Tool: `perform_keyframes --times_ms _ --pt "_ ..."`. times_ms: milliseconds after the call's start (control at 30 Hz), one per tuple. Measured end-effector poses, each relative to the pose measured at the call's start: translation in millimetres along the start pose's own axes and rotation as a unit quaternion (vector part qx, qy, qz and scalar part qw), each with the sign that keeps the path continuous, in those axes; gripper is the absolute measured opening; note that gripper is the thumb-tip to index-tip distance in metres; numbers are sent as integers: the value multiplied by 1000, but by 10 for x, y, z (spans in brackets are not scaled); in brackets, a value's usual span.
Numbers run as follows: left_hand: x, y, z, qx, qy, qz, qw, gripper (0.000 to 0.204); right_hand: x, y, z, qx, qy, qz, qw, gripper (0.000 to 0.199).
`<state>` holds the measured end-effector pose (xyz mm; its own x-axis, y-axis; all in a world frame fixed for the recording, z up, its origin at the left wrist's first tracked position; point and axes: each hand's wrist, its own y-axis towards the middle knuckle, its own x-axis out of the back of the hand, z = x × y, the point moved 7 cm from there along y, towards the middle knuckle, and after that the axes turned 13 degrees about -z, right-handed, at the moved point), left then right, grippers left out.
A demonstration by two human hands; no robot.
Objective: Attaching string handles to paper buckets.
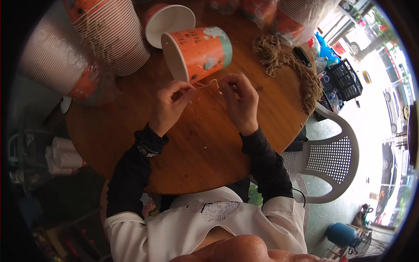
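A thin tan string [204,85] runs between my two hands, just above the round wooden table [209,170]. My left hand [169,105] pinches one end of it between thumb and fingers. The fingers of my right hand [239,101] are closed on the string's other side. Right beyond my hands an orange and green paper bucket [205,49] lies on its side, its white mouth turned to the left. Behind it another paper bucket [170,26] lies tipped, showing its white inside.
Tall stacks of nested paper buckets [109,35] stand at the far left, one in clear plastic [56,56]. A tangled heap of tan string [283,61] lies along the table's right edge. A grey plastic chair [331,157] and a black crate [345,81] are on the right.
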<state>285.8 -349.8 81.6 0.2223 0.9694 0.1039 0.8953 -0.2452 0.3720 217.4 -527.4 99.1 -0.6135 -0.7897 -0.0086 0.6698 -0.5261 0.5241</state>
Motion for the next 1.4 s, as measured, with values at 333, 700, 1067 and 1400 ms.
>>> perform_keyframes --times_ms 333,700,1067,1400 --pt "22 18 -52 165 -162 -25 973 16 -28 94 518 188 -34 -26 981 15" --pt "0 -26 15 226 -276 1 934 16 -204 90 694 301 -121 95 941 20" --pt "-157 -138 -85 187 -235 43 953 17 -289 49 462 144 -25 123 982 15" --pt "-138 -121 -17 189 -234 18 953 18 -264 -8 58 -152 108 127 974 14"
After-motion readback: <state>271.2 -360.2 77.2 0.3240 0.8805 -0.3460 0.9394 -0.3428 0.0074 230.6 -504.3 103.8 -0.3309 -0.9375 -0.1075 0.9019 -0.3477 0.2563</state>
